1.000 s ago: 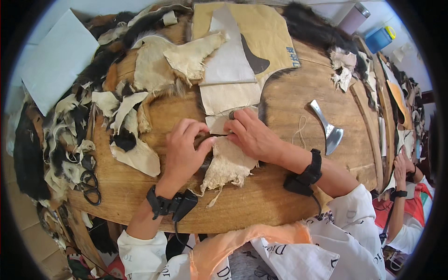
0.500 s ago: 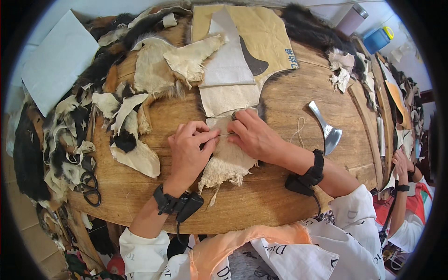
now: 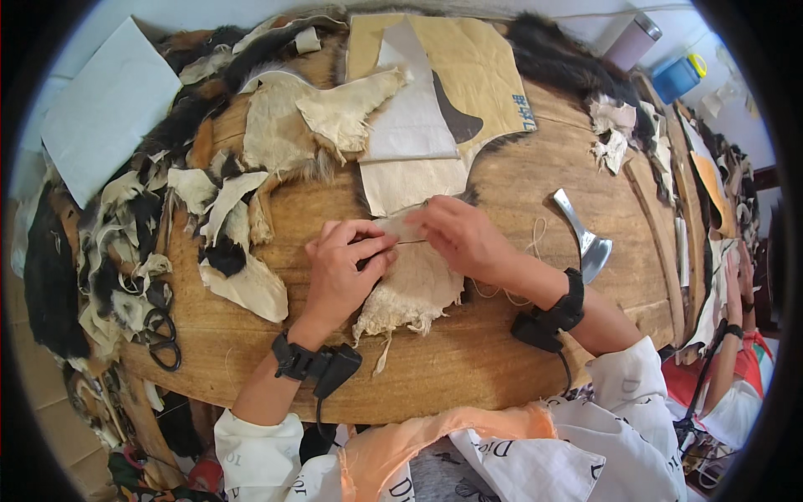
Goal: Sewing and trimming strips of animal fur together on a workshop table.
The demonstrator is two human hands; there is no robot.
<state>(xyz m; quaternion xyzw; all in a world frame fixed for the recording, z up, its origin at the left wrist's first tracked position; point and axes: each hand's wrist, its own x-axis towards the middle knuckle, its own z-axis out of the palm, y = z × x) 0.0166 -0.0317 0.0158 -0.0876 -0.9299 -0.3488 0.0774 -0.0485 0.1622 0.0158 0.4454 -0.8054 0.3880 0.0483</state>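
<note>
A piece of pale fur hide point(image 3: 414, 289) with ragged lower edges lies on the wooden table before me, a seam line running across it. My left hand point(image 3: 351, 261) pinches the hide's left side at this seam, thumb and forefinger together. Over the right end of the seam is my right hand point(image 3: 460, 238), its fingers bent together and slightly blurred; what they grip is too small to make out. A thin pale thread point(image 3: 535, 238) loops on the table beside the right hand. Beyond the hands, the pale hide continues under a paper pattern point(image 3: 410, 100).
A metal crescent-bladed knife point(image 3: 583, 238) lies to the right. Black-handled scissors point(image 3: 162, 339) and heaps of fur scraps point(image 3: 117, 243) are at the left. A tan pattern sheet point(image 3: 493, 75) lies at the back. Another person's hands point(image 3: 736, 284) work at far right.
My right hand has shifted slightly right along the seam and its fingers have turned. More thread shows below my right wrist. My left hand stays nearly in place. The other person's hands have moved.
</note>
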